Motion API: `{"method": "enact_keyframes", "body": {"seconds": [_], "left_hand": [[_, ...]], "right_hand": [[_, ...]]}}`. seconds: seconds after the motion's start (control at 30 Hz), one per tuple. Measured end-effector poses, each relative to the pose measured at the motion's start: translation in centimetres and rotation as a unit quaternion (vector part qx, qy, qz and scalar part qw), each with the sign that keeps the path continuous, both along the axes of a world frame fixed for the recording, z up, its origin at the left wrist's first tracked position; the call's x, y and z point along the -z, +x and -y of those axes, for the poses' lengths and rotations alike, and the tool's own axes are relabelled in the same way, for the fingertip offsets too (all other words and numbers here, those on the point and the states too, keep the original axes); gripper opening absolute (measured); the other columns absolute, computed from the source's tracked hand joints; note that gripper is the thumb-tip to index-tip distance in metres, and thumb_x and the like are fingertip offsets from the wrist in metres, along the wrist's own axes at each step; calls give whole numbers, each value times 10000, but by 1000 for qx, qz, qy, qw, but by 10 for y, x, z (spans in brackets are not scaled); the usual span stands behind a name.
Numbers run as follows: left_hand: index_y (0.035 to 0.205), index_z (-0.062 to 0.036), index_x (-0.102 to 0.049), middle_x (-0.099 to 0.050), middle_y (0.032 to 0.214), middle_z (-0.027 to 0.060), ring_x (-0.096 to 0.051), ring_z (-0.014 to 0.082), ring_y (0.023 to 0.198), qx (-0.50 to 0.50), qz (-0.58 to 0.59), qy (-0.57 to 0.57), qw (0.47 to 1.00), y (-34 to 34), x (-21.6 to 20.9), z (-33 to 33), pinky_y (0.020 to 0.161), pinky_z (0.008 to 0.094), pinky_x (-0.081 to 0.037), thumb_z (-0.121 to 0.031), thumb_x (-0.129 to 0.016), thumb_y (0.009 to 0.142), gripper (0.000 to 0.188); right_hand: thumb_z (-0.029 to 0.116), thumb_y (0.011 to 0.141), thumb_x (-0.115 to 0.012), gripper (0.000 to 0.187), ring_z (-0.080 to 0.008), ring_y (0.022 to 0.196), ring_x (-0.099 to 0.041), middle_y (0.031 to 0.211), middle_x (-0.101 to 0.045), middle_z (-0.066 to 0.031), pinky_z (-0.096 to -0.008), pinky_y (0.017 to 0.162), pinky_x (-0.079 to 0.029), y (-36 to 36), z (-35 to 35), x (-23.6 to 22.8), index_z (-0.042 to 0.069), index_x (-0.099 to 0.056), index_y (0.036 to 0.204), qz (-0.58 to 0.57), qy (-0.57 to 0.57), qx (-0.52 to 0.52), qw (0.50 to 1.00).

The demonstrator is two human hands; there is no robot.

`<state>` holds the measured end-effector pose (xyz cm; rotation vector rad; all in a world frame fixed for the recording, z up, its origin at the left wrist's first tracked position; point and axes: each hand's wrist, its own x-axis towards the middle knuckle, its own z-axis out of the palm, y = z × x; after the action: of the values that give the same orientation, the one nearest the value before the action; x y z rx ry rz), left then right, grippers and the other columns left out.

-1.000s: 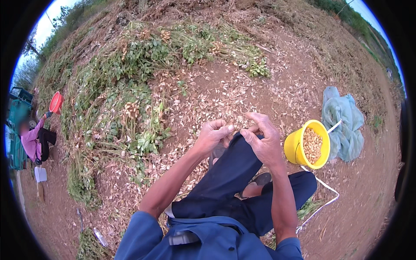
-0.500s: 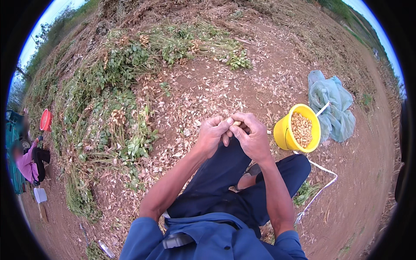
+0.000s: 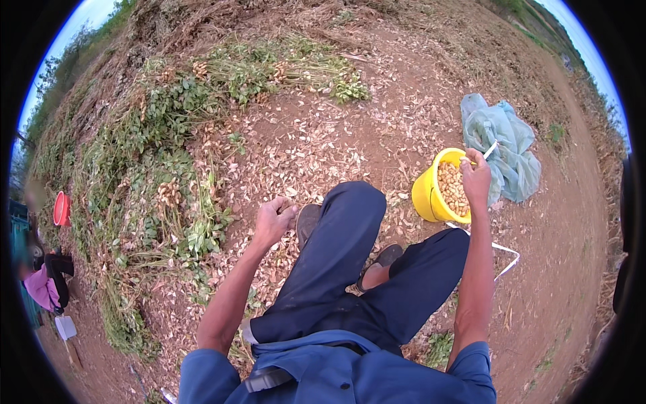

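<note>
A yellow bucket [image 3: 424, 195] full of peanuts [image 3: 452, 187] stands by my right knee, tilted in view. Over its far right rim is my right hand [image 3: 476, 176], with the fingers pinched; a small pale piece that looks like a peanut shows at the tips. My left hand [image 3: 274, 219] hangs beside my left shoe, its fingers curled and thumb pressed against them. Whatever it holds, if anything, is too small to make out.
Uprooted peanut plants [image 3: 171, 108] with pods lie in a heap to the left. Behind the bucket is a crumpled bluish net bag [image 3: 505, 145]. Dry leaves litter the soil. At the far left are a red basin [image 3: 62, 209] and a person in pink [image 3: 44, 286].
My hands, together over my knee around a peanut before, have parted. The right went to the bucket, the left toward the left shoe. The view has shifted slightly.
</note>
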<state>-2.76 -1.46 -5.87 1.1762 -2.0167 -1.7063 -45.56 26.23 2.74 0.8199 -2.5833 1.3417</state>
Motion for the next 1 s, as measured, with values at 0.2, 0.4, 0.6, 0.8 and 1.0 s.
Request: {"method": "enact_keyframes", "body": {"seconds": [0.2, 0.4, 0.6, 0.8, 1.0], "left_hand": [[1387, -6, -558, -652, 1275, 245, -659, 354, 1152, 220, 185, -278, 917, 47, 52, 1, 1026, 449, -509, -329, -686, 926, 577], [1406, 43, -522, -642, 1280, 162, -668, 209, 1099, 91, 1, 186, 978, 19, 16, -15, 943, 342, -541, -399, -554, 1037, 577], [1432, 13, -503, -588, 1339, 228, -580, 335, 1244, 96, -86, -188, 974, -51, -54, -49, 1057, 442, -449, -461, -592, 998, 648], [1357, -24, -544, -472, 1388, 222, -415, 424, 1350, 188, -43, -510, 838, -92, -83, -99, 1116, 526, -358, -369, -753, 835, 660], [1326, -20, -557, -490, 1356, 219, -430, 431, 1321, 177, -53, -561, 807, -91, -75, -107, 1111, 536, -358, -341, -747, 837, 615]], "right_hand": [[167, 884, -740, 520, -344, 1050, -704, 1283, -622, -274, -412, 927, -547, -13, -27, 23, -68, -580, 1319, -41, 163, 29, 985], [166, 872, -741, 426, -332, 990, -721, 1173, -678, -240, -412, 884, -558, 1, -33, 63, -41, -640, 1230, 9, 206, -41, 978], [171, 873, -752, 353, -190, 886, -673, 1002, -702, -122, -324, 769, -571, 1, -51, 88, -35, -653, 1142, 214, 222, -161, 938], [184, 924, -699, 298, -133, 817, -668, 976, -691, -88, -265, 679, -580, 0, -57, 80, -17, -650, 1139, 307, 93, -69, 945], [207, 953, -683, 308, -135, 786, -668, 936, -673, -84, -249, 658, -579, -9, -75, 84, -30, -636, 1144, 329, 46, -42, 942]]}}
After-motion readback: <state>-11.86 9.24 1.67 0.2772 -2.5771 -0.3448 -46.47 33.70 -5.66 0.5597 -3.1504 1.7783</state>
